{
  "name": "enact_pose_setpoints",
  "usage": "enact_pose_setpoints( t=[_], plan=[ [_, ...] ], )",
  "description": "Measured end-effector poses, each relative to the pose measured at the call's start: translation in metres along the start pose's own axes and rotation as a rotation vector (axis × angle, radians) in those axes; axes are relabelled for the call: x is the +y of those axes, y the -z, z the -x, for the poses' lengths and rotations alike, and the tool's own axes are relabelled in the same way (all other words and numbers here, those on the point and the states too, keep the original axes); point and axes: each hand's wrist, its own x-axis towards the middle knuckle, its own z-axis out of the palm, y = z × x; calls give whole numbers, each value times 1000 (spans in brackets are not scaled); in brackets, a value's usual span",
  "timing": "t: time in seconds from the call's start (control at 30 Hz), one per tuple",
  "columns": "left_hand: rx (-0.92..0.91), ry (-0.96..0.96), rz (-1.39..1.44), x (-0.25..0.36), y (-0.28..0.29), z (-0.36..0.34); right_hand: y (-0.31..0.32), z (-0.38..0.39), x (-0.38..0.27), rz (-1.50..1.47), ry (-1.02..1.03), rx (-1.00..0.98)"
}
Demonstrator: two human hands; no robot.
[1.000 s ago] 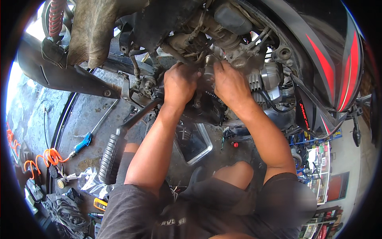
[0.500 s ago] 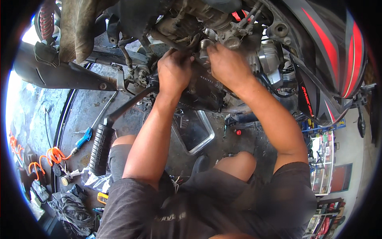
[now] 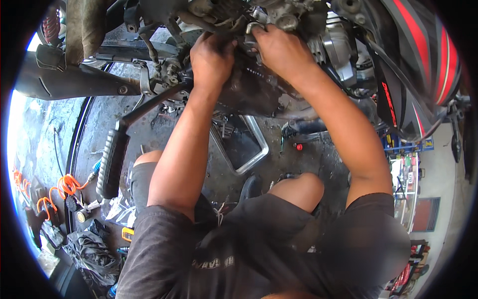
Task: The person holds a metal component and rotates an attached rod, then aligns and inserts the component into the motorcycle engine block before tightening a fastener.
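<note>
Both my hands reach up into the underside of a motorcycle engine (image 3: 254, 87). My left hand (image 3: 213, 62) is curled, its fingertips in among dark hoses and engine parts, so what they grip is hidden. Close to its right, my right hand (image 3: 283, 50) is closed, with thumb and fingers bent against a small shiny metal cylinder (image 3: 252, 30) on the engine. Its fingertips are partly hidden, and I cannot tell whether they hold a smaller piece there. Below both hands lies the dark, dirty engine casing.
A lever with a ribbed black rubber grip (image 3: 112, 164) sticks out beside my left forearm. On the floor are a metal-rimmed tray (image 3: 256, 160), a small red piece (image 3: 299, 147), an orange coiled air hose (image 3: 69, 184) and dark cloths (image 3: 92, 254). Black-and-red bodywork (image 3: 416, 37) hangs at right.
The whole view has tilted, so the motorcycle, hands and floor things sit higher in the picture. Both hands stay at the same engine spot. The blue air gun is now mostly behind the lever.
</note>
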Motion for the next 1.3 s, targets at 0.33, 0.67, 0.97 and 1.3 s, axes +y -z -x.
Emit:
enact_pose_setpoints(
  t=[0.33,0.67,0.97,1.3],
  plan=[
    [-121,200,145,0,-3,-13,44,167,-52,-419,-219,61],
    [-258,342,143,12,10,-15,16,260,-80,-984,-203,-136],
    [-339,270,-148,53,8,-18,14,274,-62,-1044,-93,-39],
    [-416,211,134,18,-9,-23,47,309,-43,-999,-157,-75]
  ],
)
